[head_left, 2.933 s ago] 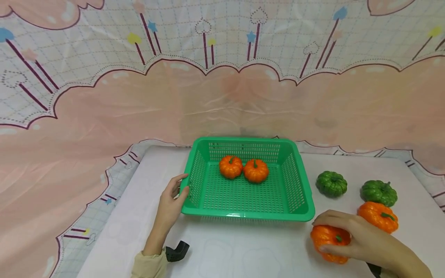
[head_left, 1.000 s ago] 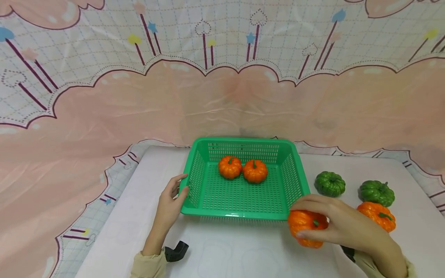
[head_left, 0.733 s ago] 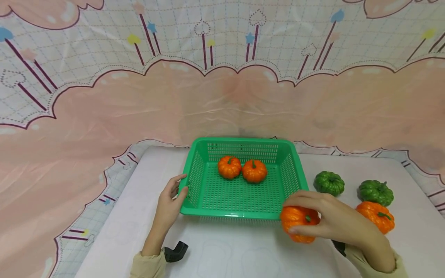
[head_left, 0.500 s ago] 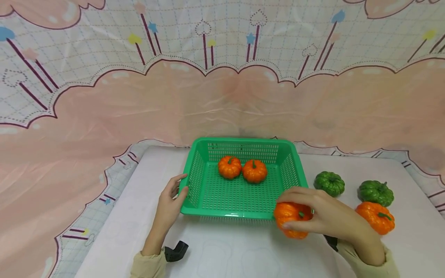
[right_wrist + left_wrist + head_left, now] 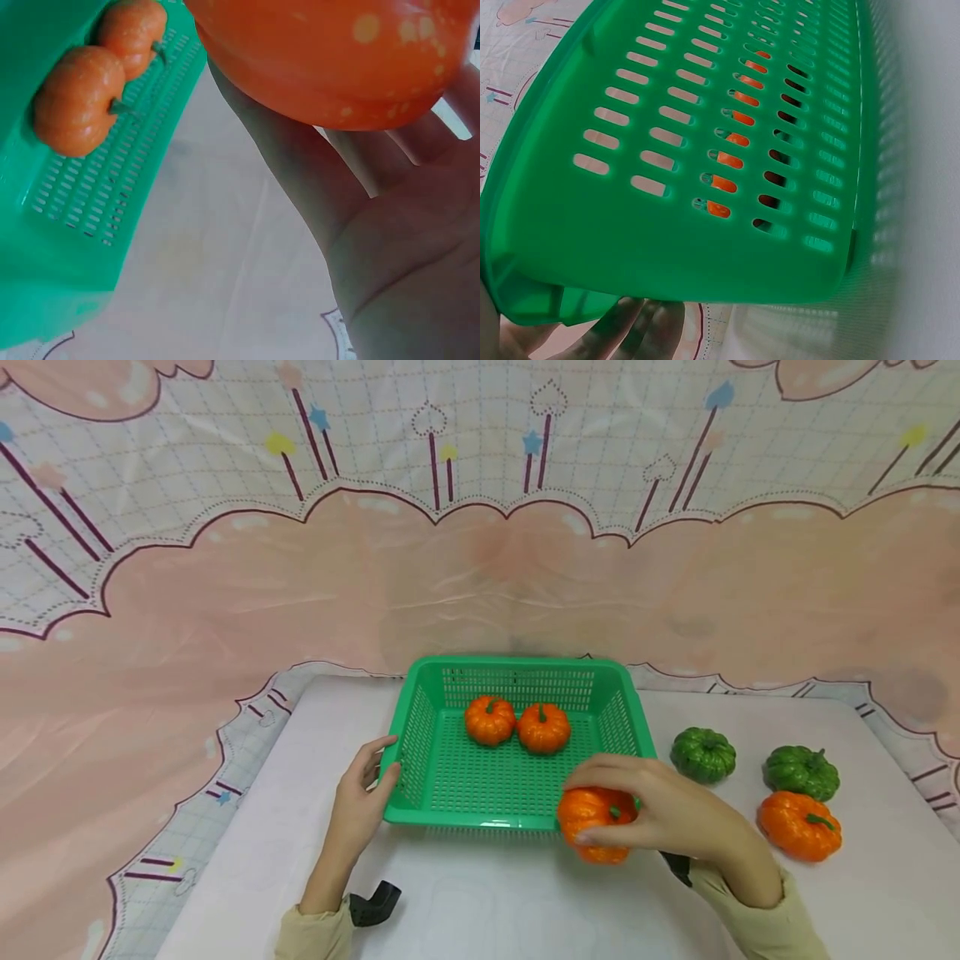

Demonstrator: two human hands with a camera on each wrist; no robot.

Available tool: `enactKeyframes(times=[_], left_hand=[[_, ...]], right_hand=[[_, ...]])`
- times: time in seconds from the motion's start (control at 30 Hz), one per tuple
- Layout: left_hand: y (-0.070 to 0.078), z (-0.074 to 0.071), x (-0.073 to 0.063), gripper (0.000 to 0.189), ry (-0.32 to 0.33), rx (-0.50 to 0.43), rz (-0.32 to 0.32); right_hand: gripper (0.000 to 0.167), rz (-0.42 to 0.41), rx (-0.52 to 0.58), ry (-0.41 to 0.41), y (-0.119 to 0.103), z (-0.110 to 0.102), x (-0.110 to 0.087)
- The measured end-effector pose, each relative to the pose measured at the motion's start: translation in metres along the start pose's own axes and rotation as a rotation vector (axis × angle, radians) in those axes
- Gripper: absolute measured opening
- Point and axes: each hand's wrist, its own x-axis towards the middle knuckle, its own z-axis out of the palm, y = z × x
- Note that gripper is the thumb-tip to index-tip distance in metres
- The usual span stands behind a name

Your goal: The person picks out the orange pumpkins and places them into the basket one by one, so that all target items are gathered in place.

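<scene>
My right hand grips an orange mini pumpkin, its thumb on the near side and fingers over the far side. This pumpkin overlaps the front rim of a green plastic basket, toward the right; whether it touches the rim I cannot tell. Two more orange pumpkins sit side by side inside, toward the back, and the right wrist view shows them too. At the basket's left side my left hand holds the rim. From the left wrist, its fingers show beneath the rim's edge.
Right of the basket, on the white table, lie a green pumpkin, another green one and an orange pumpkin. A cloth with printed clouds hangs behind. Black wrist devices sit below both hands.
The right hand has carried the orange pumpkin leftward and slightly away from me, from the table right of the basket to its front rim. The left hand stays at the basket's left rim.
</scene>
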Motion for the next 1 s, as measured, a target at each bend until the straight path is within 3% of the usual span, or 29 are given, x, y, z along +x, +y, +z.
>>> enactKeyframes(times=[1.0], left_hand=[[-0.003,0.000,0.000,0.040,0.003,0.001,0.008]], right_hand=[[0.035,-0.058,-0.112,-0.019,-0.003,0.003,0.051]])
